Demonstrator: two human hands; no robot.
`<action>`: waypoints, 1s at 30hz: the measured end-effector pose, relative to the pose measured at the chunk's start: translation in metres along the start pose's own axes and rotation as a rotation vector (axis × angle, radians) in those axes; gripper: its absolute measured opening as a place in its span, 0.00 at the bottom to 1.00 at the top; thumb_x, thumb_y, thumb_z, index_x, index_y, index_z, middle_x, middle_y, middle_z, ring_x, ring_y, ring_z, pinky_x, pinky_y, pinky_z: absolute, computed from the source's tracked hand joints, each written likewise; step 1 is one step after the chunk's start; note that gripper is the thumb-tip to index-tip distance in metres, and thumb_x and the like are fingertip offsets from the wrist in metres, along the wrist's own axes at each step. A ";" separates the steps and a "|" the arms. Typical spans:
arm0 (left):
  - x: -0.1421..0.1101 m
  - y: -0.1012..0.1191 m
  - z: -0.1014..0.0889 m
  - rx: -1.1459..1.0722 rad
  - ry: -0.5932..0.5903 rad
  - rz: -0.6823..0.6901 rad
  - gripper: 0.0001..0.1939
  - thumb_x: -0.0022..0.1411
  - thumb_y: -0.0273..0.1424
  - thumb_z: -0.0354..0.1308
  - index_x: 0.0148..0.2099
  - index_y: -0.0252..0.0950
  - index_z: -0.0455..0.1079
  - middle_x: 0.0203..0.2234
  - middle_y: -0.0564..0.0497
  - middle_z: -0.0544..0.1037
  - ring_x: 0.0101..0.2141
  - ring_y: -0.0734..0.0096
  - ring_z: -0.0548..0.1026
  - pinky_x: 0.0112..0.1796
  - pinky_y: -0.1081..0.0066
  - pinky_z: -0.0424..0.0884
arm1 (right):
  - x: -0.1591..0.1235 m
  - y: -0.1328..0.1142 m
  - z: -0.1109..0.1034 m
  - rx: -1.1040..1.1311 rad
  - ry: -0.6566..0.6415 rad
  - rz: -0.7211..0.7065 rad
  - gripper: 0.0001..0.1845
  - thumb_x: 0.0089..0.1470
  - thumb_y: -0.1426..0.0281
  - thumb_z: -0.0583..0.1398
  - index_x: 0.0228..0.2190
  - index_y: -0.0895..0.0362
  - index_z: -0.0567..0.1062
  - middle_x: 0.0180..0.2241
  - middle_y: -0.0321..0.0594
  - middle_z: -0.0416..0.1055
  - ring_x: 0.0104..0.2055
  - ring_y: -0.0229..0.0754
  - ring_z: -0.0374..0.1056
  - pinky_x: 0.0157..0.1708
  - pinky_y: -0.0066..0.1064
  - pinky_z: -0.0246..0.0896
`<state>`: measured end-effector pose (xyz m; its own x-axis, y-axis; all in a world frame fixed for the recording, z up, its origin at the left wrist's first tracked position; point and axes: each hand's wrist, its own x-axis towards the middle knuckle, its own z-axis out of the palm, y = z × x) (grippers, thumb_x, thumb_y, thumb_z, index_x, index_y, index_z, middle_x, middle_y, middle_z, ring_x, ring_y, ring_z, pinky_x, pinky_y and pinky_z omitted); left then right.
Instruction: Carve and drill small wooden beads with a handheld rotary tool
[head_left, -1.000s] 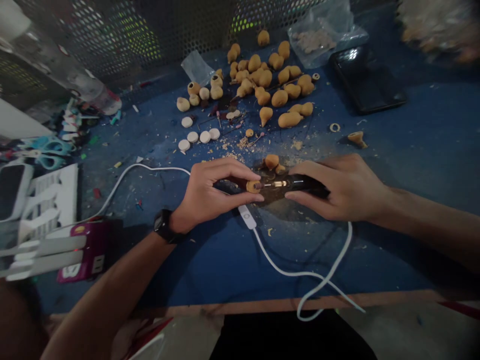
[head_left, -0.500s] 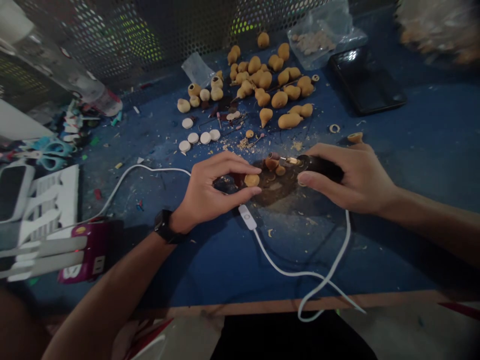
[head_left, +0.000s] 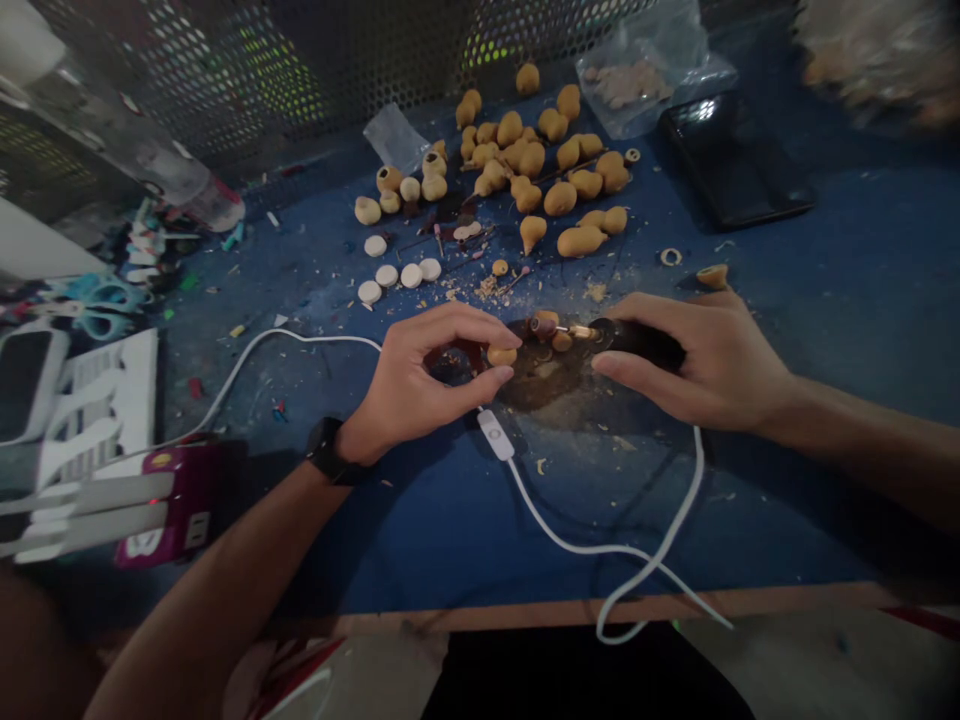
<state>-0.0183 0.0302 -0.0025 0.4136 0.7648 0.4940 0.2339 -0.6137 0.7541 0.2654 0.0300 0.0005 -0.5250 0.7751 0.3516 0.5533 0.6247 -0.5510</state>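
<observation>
My left hand (head_left: 427, 370) pinches a small round tan gourd piece (head_left: 501, 356) between thumb and fingers, just above the blue table. My right hand (head_left: 720, 355) is wrapped round a black rotary tool (head_left: 646, 343). Its brass collet carries a thin shank with a brown sanding drum (head_left: 544, 325) pointing left. A short gap separates the drum from the piece in my left hand. Behind the drum lie brown gourd bits (head_left: 561, 341), partly hidden. A white cord (head_left: 690, 490) hangs from under my right hand, and an inline switch (head_left: 495, 434) lies below my left hand.
Several small tan gourds (head_left: 559, 198) lie at the back, with cut gourds (head_left: 433, 186) and white discs (head_left: 410, 276) left of them. A black phone (head_left: 739, 165) rests at the back right. Blue scissors (head_left: 105, 305) and a purple charger block (head_left: 187, 510) lie left.
The gourd piece has tilted between my left fingers, so its face shows less. My right hand has turned the rotary tool slightly, bringing the drum a little lower and leftward.
</observation>
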 end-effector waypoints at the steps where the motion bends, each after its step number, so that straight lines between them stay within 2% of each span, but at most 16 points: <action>1: 0.000 -0.001 0.000 0.001 0.003 -0.005 0.09 0.61 0.30 0.73 0.44 0.40 0.81 0.40 0.47 0.86 0.40 0.66 0.84 0.38 0.68 0.82 | 0.000 0.000 0.000 -0.001 -0.002 -0.008 0.15 0.68 0.55 0.60 0.34 0.52 0.73 0.19 0.30 0.67 0.18 0.38 0.63 0.23 0.32 0.53; 7: -0.001 -0.001 0.001 -0.045 0.006 -0.068 0.11 0.60 0.32 0.74 0.45 0.39 0.81 0.41 0.45 0.86 0.40 0.66 0.85 0.36 0.70 0.84 | -0.001 0.000 0.001 -0.038 -0.005 -0.006 0.13 0.67 0.56 0.61 0.36 0.51 0.75 0.19 0.32 0.69 0.19 0.39 0.63 0.24 0.32 0.54; 12: -0.003 0.004 0.003 -0.066 0.028 -0.123 0.13 0.58 0.34 0.76 0.43 0.37 0.81 0.36 0.47 0.86 0.34 0.68 0.85 0.35 0.71 0.85 | -0.001 -0.001 0.001 -0.044 -0.024 -0.004 0.14 0.66 0.55 0.60 0.38 0.51 0.75 0.19 0.31 0.69 0.18 0.39 0.62 0.24 0.32 0.53; 16: -0.003 0.007 0.004 -0.055 0.058 -0.104 0.13 0.56 0.35 0.78 0.40 0.36 0.81 0.32 0.48 0.86 0.31 0.69 0.84 0.32 0.73 0.83 | -0.002 -0.001 0.003 -0.055 -0.020 -0.040 0.15 0.67 0.54 0.60 0.39 0.52 0.76 0.19 0.32 0.70 0.18 0.40 0.64 0.23 0.33 0.52; 19: -0.002 0.006 0.003 -0.021 0.042 -0.070 0.14 0.55 0.35 0.78 0.42 0.37 0.82 0.32 0.49 0.87 0.29 0.71 0.83 0.31 0.74 0.81 | -0.003 -0.001 0.004 -0.079 -0.019 -0.051 0.16 0.67 0.53 0.60 0.39 0.52 0.76 0.19 0.32 0.71 0.18 0.41 0.64 0.23 0.34 0.52; 25: 0.000 0.004 0.001 0.062 0.029 0.047 0.11 0.58 0.33 0.76 0.44 0.40 0.84 0.34 0.49 0.87 0.32 0.71 0.84 0.34 0.74 0.81 | -0.003 -0.001 0.004 -0.103 -0.055 -0.075 0.18 0.69 0.51 0.57 0.39 0.52 0.76 0.22 0.36 0.75 0.20 0.43 0.68 0.23 0.35 0.54; 30: -0.002 0.006 0.002 0.014 0.025 -0.025 0.11 0.57 0.30 0.77 0.43 0.37 0.84 0.35 0.48 0.88 0.32 0.70 0.85 0.34 0.75 0.83 | -0.005 0.000 0.006 -0.166 -0.070 -0.090 0.22 0.70 0.50 0.55 0.41 0.54 0.77 0.24 0.39 0.78 0.22 0.45 0.71 0.25 0.35 0.55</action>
<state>-0.0161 0.0241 0.0002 0.3853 0.7846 0.4857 0.2562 -0.5966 0.7605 0.2643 0.0257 -0.0058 -0.6177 0.7103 0.3375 0.5977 0.7029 -0.3856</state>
